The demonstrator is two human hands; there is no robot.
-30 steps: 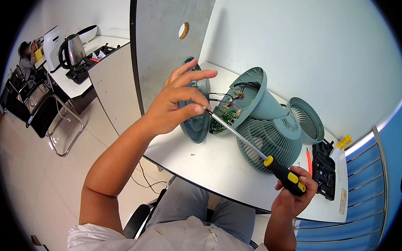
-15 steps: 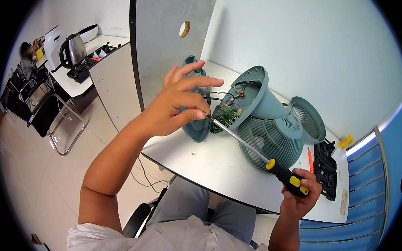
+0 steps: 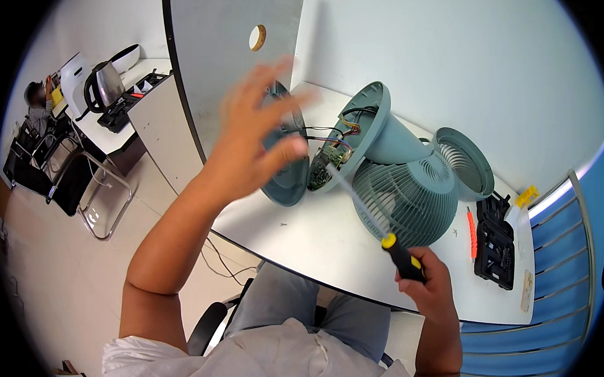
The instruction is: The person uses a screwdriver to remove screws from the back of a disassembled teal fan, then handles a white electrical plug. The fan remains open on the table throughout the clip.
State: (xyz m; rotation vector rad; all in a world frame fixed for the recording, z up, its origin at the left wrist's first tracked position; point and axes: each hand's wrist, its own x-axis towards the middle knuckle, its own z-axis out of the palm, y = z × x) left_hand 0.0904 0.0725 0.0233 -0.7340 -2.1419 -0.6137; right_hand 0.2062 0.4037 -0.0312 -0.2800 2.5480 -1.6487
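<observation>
My right hand (image 3: 428, 280) grips the black-and-yellow handle of a long screwdriver (image 3: 403, 258). Its blurred shaft slants up and left, the tip near a green circuit board (image 3: 329, 159). That board sits in the opened base of a grey-green fan (image 3: 400, 133), which lies with its slatted cage (image 3: 409, 208) on the table. Thin wires run from the base to a detached base cover (image 3: 285, 179) standing on edge. In front of this cover my left hand (image 3: 250, 137) hangs in the air, blurred by motion, fingers spread, hiding part of the cover.
A round grille ring (image 3: 466, 166) leans behind the cage. On the table's right are a red-orange stick-like tool (image 3: 472, 232), a black tool case (image 3: 496, 248) and a yellow piece (image 3: 527, 195). A small screw (image 3: 283, 224) lies in front of the cover. A grey partition (image 3: 231, 78) stands at left.
My left hand has let go of the screwdriver tip and lifted away, its fingers spreading. My right hand has shifted left with the screwdriver. The view has turned slightly.
</observation>
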